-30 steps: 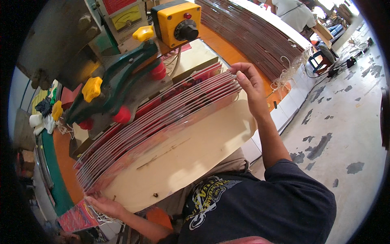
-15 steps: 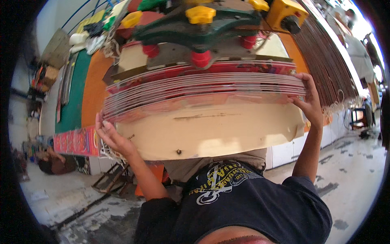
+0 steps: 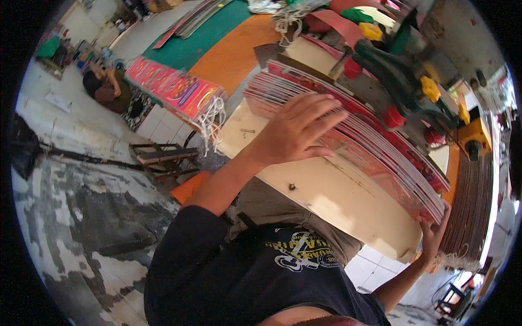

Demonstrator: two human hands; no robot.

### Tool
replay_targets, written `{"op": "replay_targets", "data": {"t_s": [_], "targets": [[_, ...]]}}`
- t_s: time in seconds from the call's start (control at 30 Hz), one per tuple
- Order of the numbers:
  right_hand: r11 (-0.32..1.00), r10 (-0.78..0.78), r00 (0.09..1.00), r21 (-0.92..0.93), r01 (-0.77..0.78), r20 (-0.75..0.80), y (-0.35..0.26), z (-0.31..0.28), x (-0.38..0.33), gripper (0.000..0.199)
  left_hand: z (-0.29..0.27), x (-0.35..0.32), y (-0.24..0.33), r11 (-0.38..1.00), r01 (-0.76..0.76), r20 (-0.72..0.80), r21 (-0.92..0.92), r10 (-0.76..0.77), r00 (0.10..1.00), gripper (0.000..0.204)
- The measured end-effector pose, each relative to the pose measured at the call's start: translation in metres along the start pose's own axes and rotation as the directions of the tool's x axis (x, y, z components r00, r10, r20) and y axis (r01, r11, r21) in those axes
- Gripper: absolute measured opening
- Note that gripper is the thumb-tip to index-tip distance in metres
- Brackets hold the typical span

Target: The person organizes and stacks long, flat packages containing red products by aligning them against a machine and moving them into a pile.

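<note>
A thick stack of red-edged printed sheets (image 3: 375,146) lies on a pale board (image 3: 337,195) at the front of a worktable. My left hand (image 3: 296,130) rests flat on the near left end of the stack, fingers spread. My right hand (image 3: 432,233) grips the stack's far right corner from below. Just behind the stack stands a green machine (image 3: 402,76) with red and yellow knobs.
An orange and green tabletop (image 3: 228,49) runs to the left, with a bundle of red printed sheets tied with string (image 3: 174,89) at its edge. A person (image 3: 106,87) sits on the floor at far left. A low wooden stool (image 3: 163,155) stands below the table.
The view has swung left and tilted. My left hand has moved from the stack's left edge onto its top. My right hand stays at the right corner.
</note>
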State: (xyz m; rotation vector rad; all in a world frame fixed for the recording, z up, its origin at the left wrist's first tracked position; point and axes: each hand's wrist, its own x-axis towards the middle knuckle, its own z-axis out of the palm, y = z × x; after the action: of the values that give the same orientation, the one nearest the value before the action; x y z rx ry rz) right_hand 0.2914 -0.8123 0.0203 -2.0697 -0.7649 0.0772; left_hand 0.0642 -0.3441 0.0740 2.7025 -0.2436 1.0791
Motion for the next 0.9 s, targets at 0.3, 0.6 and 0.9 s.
{"op": "replay_targets", "data": {"t_s": [0.3,0.6,0.9], "targets": [[0.998,-0.043,0.999,-0.051,0.042,-0.018,-0.007,0.007,0.0,0.073,0.008,0.012,0.002,0.986,-0.018,0.168,0.164,-0.01,0.986,0.084],[0.996,-0.082,0.995,-0.045,0.079,-0.05,-0.019,0.01,-0.012,0.064,0.006,0.038,-0.003,0.99,-0.058,0.435,0.126,-0.003,0.901,0.065],[0.953,-0.229,0.969,-0.224,0.202,-0.098,-0.07,0.002,-0.022,0.055,-0.008,0.032,-0.005,0.994,0.003,0.577,0.112,-0.068,0.814,0.055]]}}
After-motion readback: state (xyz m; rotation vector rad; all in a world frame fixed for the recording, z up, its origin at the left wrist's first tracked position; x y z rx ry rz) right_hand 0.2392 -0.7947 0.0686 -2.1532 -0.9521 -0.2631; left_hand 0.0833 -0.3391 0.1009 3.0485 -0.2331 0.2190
